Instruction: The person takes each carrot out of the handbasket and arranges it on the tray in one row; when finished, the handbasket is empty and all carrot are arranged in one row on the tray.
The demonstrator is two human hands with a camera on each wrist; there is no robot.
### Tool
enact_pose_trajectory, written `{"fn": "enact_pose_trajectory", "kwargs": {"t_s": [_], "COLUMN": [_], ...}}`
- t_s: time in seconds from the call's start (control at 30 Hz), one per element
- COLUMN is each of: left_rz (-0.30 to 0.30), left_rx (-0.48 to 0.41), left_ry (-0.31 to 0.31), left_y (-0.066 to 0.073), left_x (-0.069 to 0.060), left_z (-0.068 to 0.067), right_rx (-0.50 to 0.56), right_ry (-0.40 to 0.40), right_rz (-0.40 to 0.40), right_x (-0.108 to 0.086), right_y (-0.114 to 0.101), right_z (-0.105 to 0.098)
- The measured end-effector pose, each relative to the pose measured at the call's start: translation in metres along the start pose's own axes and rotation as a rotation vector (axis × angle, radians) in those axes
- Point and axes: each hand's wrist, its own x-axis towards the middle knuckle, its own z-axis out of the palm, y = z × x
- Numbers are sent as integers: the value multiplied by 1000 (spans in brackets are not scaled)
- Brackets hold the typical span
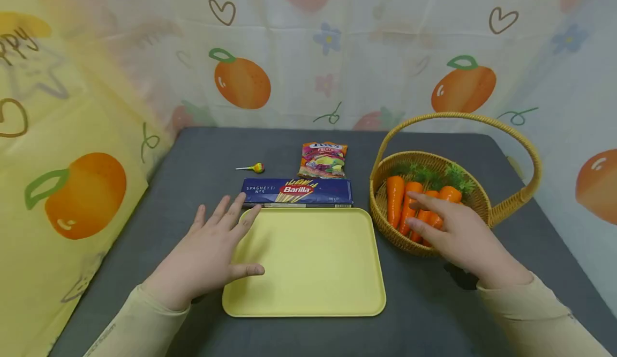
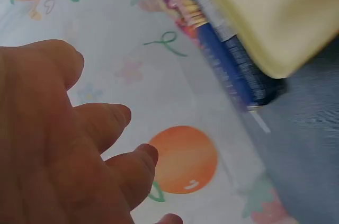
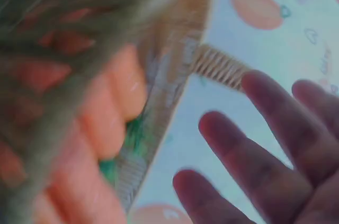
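Observation:
My left hand point(image 1: 209, 252) is spread with straight fingers over the left edge of a yellow tray point(image 1: 308, 271), holding nothing. Over the front right of a wicker basket point(image 1: 409, 247), my right hand point(image 1: 460, 236) hovers with its fingers extended and apart. Several orange carrots point(image 1: 395, 202) with green tops lie in the basket, some partly covered by that hand. In the right wrist view, the carrots point(image 3: 100, 113) show blurred beside the loose fingers point(image 3: 222, 134). A blue Barilla spaghetti box point(image 1: 318, 190) lies along the tray's far edge.
Behind the spaghetti box lie a Fox's candy bag point(image 1: 323, 160) and, to its left, a lollipop point(image 1: 257, 168). The basket's tall handle point(image 1: 453, 115) arches over it. A fruit-patterned curtain point(image 1: 289, 52) hangs behind the grey table point(image 1: 202, 153).

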Motion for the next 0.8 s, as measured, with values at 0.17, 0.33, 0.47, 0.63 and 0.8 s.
{"fn": "enact_pose_trajectory", "kwargs": {"t_s": [0.17,0.33,0.47,0.63,0.8], "left_rz": [-29,-137,-210,-260,-278], "left_rx": [-11,-48,-89,-118,-133], "left_ry": [-29,-127,-249,-310,-324], "left_y": [-4,-8,-11,-11,-12], "left_x": [-26,-49,-57,-57,-56], "left_z": [25,50,63,71,71], "right_rx": [462,796,956,1113,1149], "right_ry": [-76,-256,-388,-425,-428], "right_rz": [142,251,350,466,505], "right_x": [23,55,76,86,89], "right_y": [3,15,24,31,29], "right_z": [-17,-24,-18,-13,-13]}}
